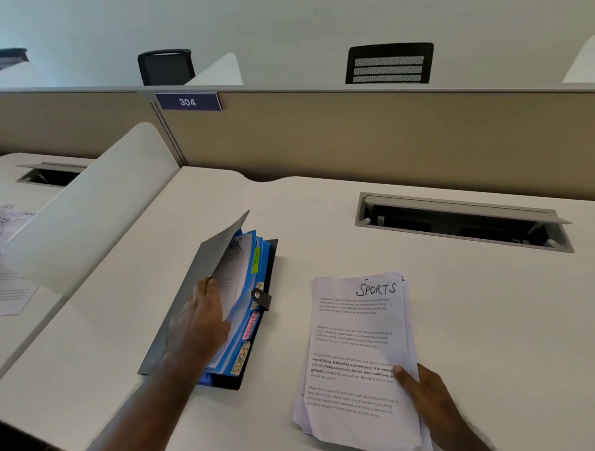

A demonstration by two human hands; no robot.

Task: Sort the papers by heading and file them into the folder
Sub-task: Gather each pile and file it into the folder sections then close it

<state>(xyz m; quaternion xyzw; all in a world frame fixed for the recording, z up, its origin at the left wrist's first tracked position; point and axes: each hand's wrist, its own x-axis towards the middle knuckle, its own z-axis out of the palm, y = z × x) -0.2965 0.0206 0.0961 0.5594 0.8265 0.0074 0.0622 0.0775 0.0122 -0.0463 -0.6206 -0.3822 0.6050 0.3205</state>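
Left hand (200,318) grips folder (183,309) cover, lifted; right hand (431,401) pinches paper stack (355,347) headed SPORTS.

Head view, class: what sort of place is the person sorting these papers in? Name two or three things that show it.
Most likely an open-plan office. A partition carrying a 304 sign backs the desk, a cable tray is set into the desk, and chairs stand beyond.

Dark folder (197,309) w/ blue tabbed dividers (HR, SPORTS) is lying left-center, front cover standing raised w/ an HR sheet (234,267) showing inside, while a loose white paper stack (358,357), top pg headed SPORTS, is lying just to its right.
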